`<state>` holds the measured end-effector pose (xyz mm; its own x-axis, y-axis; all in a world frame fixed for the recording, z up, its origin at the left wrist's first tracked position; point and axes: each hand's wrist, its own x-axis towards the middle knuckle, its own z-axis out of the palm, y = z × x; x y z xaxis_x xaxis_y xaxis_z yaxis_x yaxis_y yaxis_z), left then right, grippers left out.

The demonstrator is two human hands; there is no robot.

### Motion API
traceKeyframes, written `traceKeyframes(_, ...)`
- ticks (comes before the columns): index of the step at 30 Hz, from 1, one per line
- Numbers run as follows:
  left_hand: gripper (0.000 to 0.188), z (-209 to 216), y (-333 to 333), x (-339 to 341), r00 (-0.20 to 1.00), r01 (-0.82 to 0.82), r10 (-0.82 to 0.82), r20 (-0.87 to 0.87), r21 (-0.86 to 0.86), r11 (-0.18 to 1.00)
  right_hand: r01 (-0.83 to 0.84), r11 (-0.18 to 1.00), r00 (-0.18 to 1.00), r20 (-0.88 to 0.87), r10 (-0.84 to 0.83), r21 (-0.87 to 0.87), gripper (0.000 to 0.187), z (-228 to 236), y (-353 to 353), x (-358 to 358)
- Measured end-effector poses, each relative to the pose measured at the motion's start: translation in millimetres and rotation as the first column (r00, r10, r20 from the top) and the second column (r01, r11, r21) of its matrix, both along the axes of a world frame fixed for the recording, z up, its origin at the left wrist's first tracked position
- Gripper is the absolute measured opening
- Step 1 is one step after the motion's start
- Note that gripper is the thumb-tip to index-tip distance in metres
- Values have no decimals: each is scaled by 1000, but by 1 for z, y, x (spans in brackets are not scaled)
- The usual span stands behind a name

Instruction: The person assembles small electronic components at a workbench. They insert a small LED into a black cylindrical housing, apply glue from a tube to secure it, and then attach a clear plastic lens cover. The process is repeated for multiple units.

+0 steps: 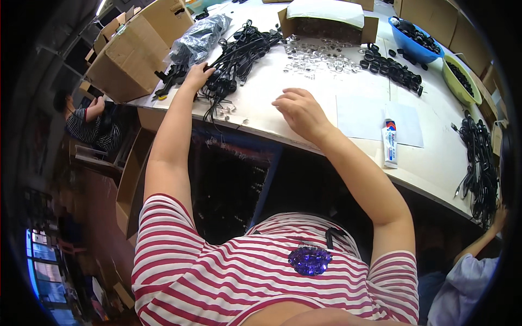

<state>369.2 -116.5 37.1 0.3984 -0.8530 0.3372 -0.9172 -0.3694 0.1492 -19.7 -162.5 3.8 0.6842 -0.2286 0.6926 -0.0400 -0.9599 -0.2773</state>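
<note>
My left hand (198, 76) reaches to the near edge of a tangled heap of black cables (239, 54). Its thumb and fingers close around part of a black cable at the heap's left side. Over the bare white tabletop, my right hand (300, 112) hovers with loosely bent fingers apart and nothing in them. Beyond it lie many small clear round lenses (321, 57). To their right, black ring-shaped parts (389, 68) lie in rows.
A white paper sheet (353, 117) and a tube (390, 144) lie at right. Behind stand a blue bowl (399, 38), a green bowl (476, 96) and an open cardboard box (326, 32). More black cables (478, 163) hang over the right edge. A large carton (128, 60) stands left; people sit on both sides.
</note>
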Motion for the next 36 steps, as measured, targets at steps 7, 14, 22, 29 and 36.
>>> traceKeyframes(7,36,19,14,-19,993,-85,87,-76,35,996,66,978,998,2,-68,196,8,-7,-2,-2)
traceKeyframes(14,29,42,14,-24,999,-21,9,-32,-416,909,97,952,995,-33,-91,289,9,-6,-5,-2)
traceKeyframes(22,25,75,61,-22,956,-88,-123,-267,-658,748,155,924,988,-49,-147,350,10,-7,-9,0)
traceKeyframes(29,16,43,94,-45,947,280,-320,-23,-432,857,161,904,987,-46,-155,397,11,-9,-10,-2)
traceKeyframes(36,14,48,108,-34,579,-203,-595,-557,-806,556,183,891,980,-9,-197,416,12,-8,-8,-1)
